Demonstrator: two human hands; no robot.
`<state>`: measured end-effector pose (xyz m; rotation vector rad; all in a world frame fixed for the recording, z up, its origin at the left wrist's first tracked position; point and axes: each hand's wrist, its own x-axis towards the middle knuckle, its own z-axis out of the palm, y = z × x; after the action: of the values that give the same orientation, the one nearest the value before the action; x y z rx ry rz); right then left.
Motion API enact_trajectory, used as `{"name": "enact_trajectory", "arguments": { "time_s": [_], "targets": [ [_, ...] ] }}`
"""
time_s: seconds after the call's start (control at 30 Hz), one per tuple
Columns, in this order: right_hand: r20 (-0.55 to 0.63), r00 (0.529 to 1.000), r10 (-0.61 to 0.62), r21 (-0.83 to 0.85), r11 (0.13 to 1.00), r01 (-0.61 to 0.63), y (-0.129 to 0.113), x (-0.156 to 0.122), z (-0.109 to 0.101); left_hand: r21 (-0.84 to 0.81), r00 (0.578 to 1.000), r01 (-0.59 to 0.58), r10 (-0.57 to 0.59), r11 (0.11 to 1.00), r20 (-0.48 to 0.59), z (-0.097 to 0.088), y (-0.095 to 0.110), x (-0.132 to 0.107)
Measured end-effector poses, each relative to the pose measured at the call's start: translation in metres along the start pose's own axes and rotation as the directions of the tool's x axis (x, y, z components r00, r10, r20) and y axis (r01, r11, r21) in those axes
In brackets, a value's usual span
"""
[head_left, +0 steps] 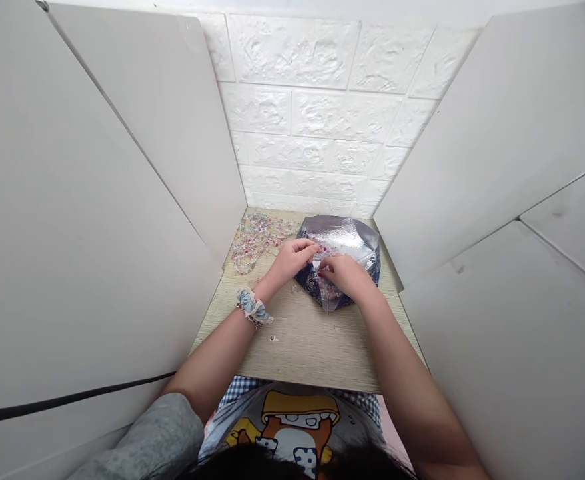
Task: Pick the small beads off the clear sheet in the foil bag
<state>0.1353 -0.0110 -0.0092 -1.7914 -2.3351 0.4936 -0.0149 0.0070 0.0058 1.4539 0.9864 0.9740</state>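
Note:
A dark blue bag with a shiny silver lining [345, 230] lies at the far end of the wooden table, with small pinkish and purple beads showing in its opening. Over its near left part, my left hand [295, 259] is closed in a pinch. My right hand [346, 275] also pinches, close beside it and above the bag. Whatever sits between the fingertips is too small to make out. Left of the bag, strings of multicoloured beads [255, 240] are heaped on the table. A blue scrunchie [253, 308] and a chain circle my left wrist.
The narrow wooden table [312, 347] runs up to a white brick-patterned wall [317, 113]. White panels stand close on both sides. A tiny dark-and-white piece [273, 339] lies near the table's front. A black cable [72, 399] crosses at lower left.

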Motion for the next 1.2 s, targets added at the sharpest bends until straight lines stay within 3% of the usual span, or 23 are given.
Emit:
{"name": "enact_trajectory", "arguments": {
  "time_s": [0.4, 0.63, 0.8, 0.9, 1.0, 1.13, 1.2],
  "targets": [
    [-0.027, 1.000, 0.008, 0.005, 1.000, -0.008, -0.007, -0.001, 0.001, 0.114, 1.000, -0.020, 0.019, 0.993, 0.002, 0.000, -0.002, -0.001],
    [-0.027, 1.000, 0.003, 0.073, 0.997, -0.001, -0.010, -0.001, 0.001, -0.096, 0.999, 0.048, -0.048, 0.994, 0.003, -0.001, 0.005, -0.001],
    [-0.221, 0.975, 0.022, 0.319, 0.946, 0.051, -0.009, -0.001, -0.002, -0.107, 0.998, 0.067, -0.067, 0.992, 0.005, 0.001, 0.015, -0.004],
    [-0.296, 0.952, 0.079, 0.578, 0.808, 0.113, -0.010, 0.000, -0.005, -0.068, 0.998, 0.061, -0.060, 0.996, 0.024, 0.002, 0.017, -0.004],
    [-0.265, 0.960, 0.088, 0.805, 0.569, 0.170, -0.012, 0.001, -0.006, -0.024, 0.999, 0.031, -0.030, 0.999, 0.039, 0.002, 0.016, -0.004],
    [-0.237, 0.967, 0.093, 0.949, 0.236, 0.210, -0.015, 0.003, -0.003, 0.027, 0.999, -0.006, 0.005, 1.000, 0.046, 0.002, 0.016, -0.007],
    [-0.222, 0.970, 0.100, 0.971, 0.112, 0.211, -0.017, 0.002, -0.003, 0.038, 0.999, -0.023, 0.021, 0.999, 0.043, 0.002, 0.018, -0.009]
  ]
}}
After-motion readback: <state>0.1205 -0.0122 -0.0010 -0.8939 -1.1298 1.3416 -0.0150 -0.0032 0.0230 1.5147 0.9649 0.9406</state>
